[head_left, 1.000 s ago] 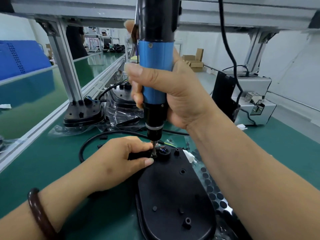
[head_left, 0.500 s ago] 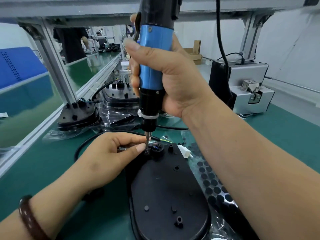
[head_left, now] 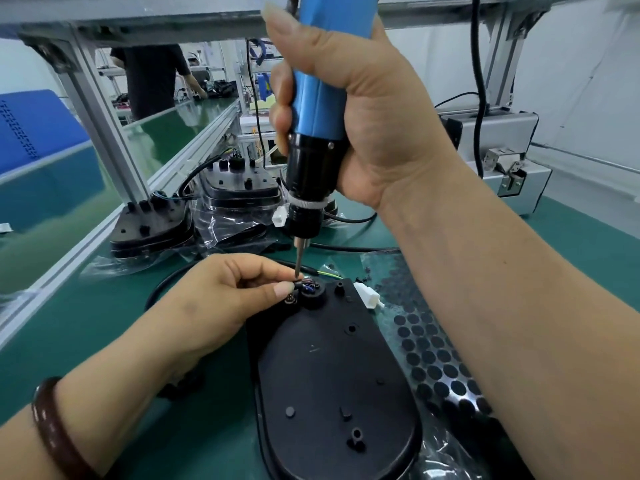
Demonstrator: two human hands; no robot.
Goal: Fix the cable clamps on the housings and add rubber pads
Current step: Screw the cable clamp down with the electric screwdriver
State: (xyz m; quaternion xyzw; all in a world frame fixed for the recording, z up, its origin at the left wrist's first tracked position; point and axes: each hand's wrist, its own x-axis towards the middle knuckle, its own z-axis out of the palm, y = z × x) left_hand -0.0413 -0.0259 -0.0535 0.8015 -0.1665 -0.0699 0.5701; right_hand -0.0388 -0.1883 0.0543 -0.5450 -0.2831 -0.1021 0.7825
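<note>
A black oval housing (head_left: 332,382) lies flat on the green bench in front of me. At its far end, my left hand (head_left: 214,306) pinches a small black cable clamp (head_left: 298,283) between thumb and forefinger, beside a round boss with blue wires. My right hand (head_left: 349,98) grips a blue and black electric screwdriver (head_left: 318,109) held upright, its bit tip touching the clamp. A sheet of round black rubber pads (head_left: 429,355) lies right of the housing, partly under my right forearm. A white connector (head_left: 369,299) sits at the housing's far right corner.
Two more black housings (head_left: 152,223) in clear bags stand at the back left by an aluminium frame post (head_left: 104,123). A black cable (head_left: 162,289) loops behind my left hand. A grey metal box (head_left: 509,168) stands back right. A person stands at a far bench.
The view has moved closer and lower. The screwdriver bit has lifted slightly off the housing surface and now meets the clamp pinched in my left fingers, which have risen from the housing.
</note>
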